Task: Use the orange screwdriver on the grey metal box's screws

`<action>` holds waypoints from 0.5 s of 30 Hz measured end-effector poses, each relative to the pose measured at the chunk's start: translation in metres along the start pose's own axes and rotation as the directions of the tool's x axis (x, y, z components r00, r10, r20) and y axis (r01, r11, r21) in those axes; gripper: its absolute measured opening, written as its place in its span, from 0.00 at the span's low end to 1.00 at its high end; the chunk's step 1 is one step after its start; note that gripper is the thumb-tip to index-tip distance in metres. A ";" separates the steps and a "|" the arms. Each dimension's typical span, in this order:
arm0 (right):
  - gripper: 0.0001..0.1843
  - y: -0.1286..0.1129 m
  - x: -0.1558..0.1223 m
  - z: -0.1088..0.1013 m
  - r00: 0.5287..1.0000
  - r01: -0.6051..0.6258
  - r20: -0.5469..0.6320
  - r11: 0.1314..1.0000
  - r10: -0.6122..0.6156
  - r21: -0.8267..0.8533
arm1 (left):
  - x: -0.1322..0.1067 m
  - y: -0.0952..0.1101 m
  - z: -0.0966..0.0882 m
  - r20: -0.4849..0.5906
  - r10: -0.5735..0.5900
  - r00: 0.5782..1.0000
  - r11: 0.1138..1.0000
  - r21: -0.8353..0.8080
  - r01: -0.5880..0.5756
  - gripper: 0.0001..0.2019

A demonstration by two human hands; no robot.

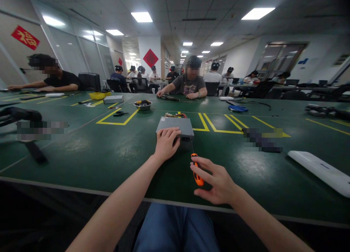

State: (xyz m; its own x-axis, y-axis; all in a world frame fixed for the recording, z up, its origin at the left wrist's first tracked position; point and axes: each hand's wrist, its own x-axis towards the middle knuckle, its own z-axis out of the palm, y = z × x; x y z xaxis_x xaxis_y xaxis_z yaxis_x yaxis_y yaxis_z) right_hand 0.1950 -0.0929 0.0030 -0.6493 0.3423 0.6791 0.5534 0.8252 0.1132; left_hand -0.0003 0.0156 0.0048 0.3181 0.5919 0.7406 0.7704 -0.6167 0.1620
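A grey metal power supply unit (175,123) lies flat on the green table, with coloured wires bunched at its far side. My left hand (166,142) grips its near left part, fingers over the top and thumb at the front edge. A screwdriver (197,177) with an orange and black handle stands tilted, its shaft reaching the box's near right corner. My right hand (216,177) has it loosely by the handle: the fingertips touch it, while the thumb sits a little apart below. Whether the tip is in a screw is too small to tell.
Yellow tape (203,122) marks the green table (131,164). A metal bowl (142,105) of parts, a yellow tray (98,95) and another grey box (113,99) stand farther left. A white device (319,172) lies at right. A person (188,82) works across the table.
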 end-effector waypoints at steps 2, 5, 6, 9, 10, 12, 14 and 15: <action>0.22 0.000 0.001 -0.002 1.000 0.013 0.029 0.999 -0.012 -0.034 | 0.000 0.000 0.000 -0.003 0.003 1.000 1.000 -0.001 -0.003 0.10; 0.19 -0.001 0.001 -0.002 0.998 0.033 -0.043 0.996 -0.037 -0.085 | 0.000 0.001 0.000 -0.005 0.004 1.000 1.000 -0.002 -0.004 0.10; 0.18 -0.001 0.001 -0.001 0.996 0.032 -0.084 0.995 -0.041 -0.098 | 0.000 0.001 0.000 -0.004 0.003 1.000 1.000 -0.003 -0.003 0.10; 0.17 -0.001 0.001 0.000 0.988 0.012 -0.153 0.995 -0.028 -0.102 | 0.000 0.001 0.000 0.001 0.003 1.000 1.000 0.000 -0.003 0.11; 0.17 -0.001 0.002 0.001 0.988 0.009 -0.150 0.995 -0.024 -0.097 | 0.000 0.001 0.000 0.004 0.002 1.000 1.000 0.002 -0.002 0.11; 0.16 -0.002 0.003 0.002 0.991 0.013 -0.134 0.996 -0.025 -0.093 | 0.000 0.001 0.000 0.005 0.001 1.000 1.000 0.004 -0.001 0.11; 0.16 -0.002 0.004 0.002 0.992 0.018 -0.124 0.995 -0.030 -0.096 | 0.000 0.001 0.000 0.003 0.001 1.000 1.000 0.003 -0.001 0.11; 0.16 -0.003 0.004 0.003 0.992 0.018 -0.125 0.995 -0.030 -0.099 | 0.000 0.001 0.000 0.002 0.000 1.000 1.000 0.002 0.000 0.11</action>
State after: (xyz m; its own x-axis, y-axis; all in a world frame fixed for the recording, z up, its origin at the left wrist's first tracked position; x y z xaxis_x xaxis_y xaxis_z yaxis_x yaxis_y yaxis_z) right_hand 0.1895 -0.0924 0.0038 -0.5951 0.2583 0.7610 0.5909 0.7824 0.1965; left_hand 0.0003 0.0153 0.0050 0.3197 0.5930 0.7390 0.7715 -0.6157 0.1603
